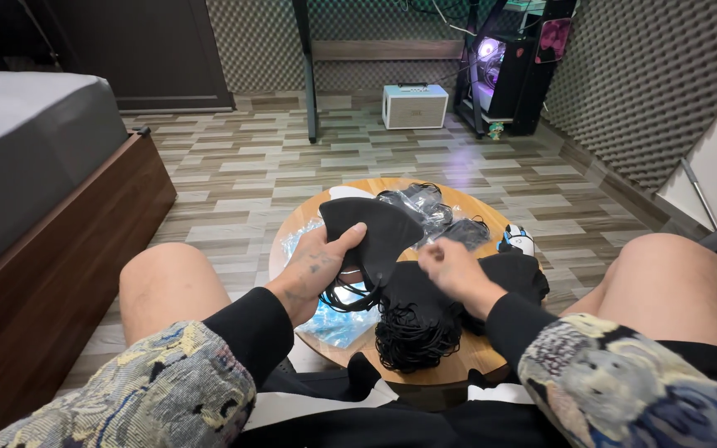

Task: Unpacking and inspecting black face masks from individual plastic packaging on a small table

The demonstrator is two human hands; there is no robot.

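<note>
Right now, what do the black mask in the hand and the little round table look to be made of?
The black face mask in the left hand looks like soft matte fabric: it creases, without shine. The round table looks like light wood, possibly veneer, with visible grain.

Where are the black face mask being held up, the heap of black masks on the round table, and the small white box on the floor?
black face mask (383, 232), head view, middle of its panel.
heap of black masks (417, 319), head view, tangled ear loops.
small white box (414, 108), head view, front face.
</note>
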